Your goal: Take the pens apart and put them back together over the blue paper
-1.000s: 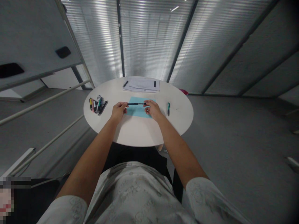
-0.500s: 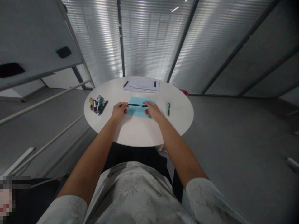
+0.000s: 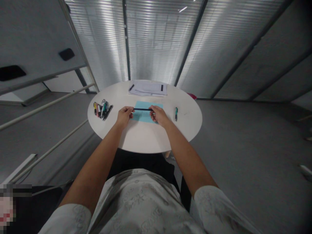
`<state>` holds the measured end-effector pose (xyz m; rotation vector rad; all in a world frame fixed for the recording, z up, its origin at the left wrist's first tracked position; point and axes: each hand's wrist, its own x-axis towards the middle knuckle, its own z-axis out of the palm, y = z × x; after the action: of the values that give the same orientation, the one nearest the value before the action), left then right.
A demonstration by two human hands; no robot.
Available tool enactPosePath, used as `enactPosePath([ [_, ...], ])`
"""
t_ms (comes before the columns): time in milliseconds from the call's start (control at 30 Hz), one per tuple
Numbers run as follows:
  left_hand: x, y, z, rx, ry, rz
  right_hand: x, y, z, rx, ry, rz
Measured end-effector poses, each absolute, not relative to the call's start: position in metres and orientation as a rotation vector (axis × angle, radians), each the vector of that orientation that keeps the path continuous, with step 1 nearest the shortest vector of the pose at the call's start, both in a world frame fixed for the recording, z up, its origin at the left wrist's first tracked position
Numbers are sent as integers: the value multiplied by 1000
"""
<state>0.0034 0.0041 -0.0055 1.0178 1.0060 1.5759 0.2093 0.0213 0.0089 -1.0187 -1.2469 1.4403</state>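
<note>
A dark, thin pen is held level between my two hands, above a light blue sheet on the white round table. My left hand pinches its left end. The fingers of my right hand are closed round its right end and hide that tip. Both hands are over the side edges of the blue sheet. A green and black marker lies on the table to the right of my right hand.
Several pens and markers lie in a pile at the table's left. A stack of papers with a dark pen on it is at the far edge. Something red shows behind the table's right rim. A white rail frame stands at left.
The fingers of my right hand have closed round the right end of the pen, and more of that end is now covered. My left hand has hardly moved.
</note>
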Motion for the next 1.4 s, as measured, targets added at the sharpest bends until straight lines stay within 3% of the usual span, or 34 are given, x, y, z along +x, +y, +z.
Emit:
enactPosePath([
  [900, 5, 4, -3, 919, 1050, 1557, 217, 32, 10, -1050, -967, 1176],
  [1400, 7, 10, -14, 1164, 1151, 1543, 220, 37, 5, -1112, -988, 1123],
])
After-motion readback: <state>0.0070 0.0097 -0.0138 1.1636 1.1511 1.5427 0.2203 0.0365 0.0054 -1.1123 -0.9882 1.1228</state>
